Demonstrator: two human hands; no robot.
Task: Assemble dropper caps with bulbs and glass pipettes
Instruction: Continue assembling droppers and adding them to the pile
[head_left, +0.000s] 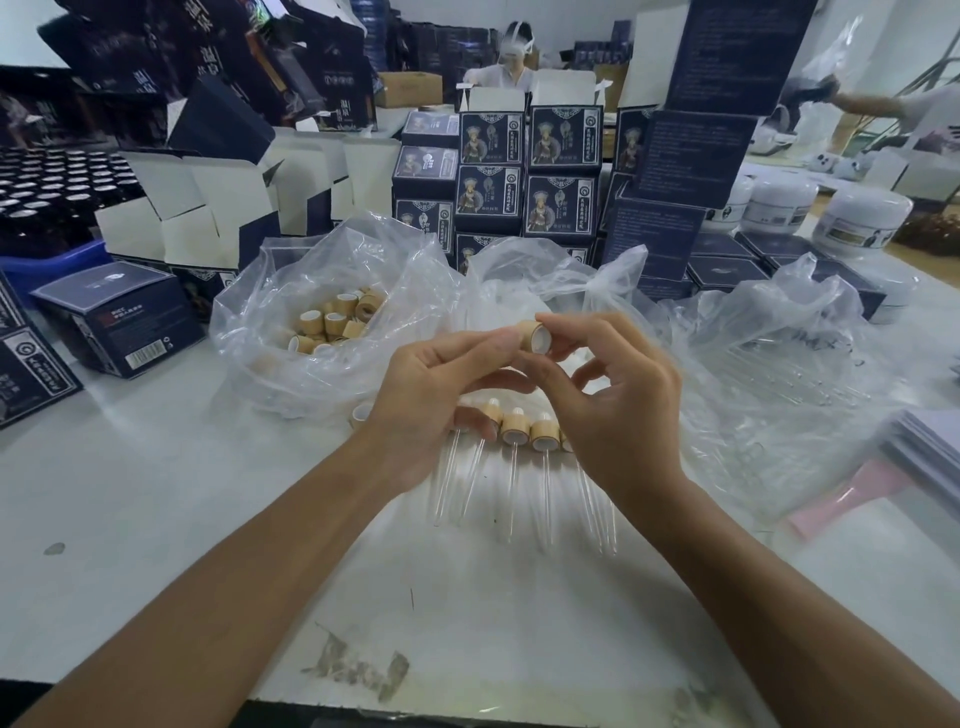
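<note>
right now both hands are up over the white tabletop, close together. the left hand and the right hand both pinch one small round wooden cap with a white inside. the left thumb and fingers hold it from the left side, and the right thumb and first finger hold it from the right side. the cap lies on its side, with its open white end turned to the right hand. the other fingers of both hands are loosely curled under it.

under the hands, a row of finished droppers with wooden caps, white bulbs and clear glass tubes lies flat on the tabletop. the glass tubes point toward the person, side by side. the hands hide part of the row.

behind the left hand sits a clear plastic bag full of loose wooden caps, open at the top. just behind the hands is a second clear plastic bag with white things inside; they are too blurry to tell. to the right, a third clear plastic bag holds thin glass tubes.

farther back stand stacks of dark blue printed boxes, some open white-flapped boxes, and white round jars on the right. a pink flat thing lies near the right edge.
</note>
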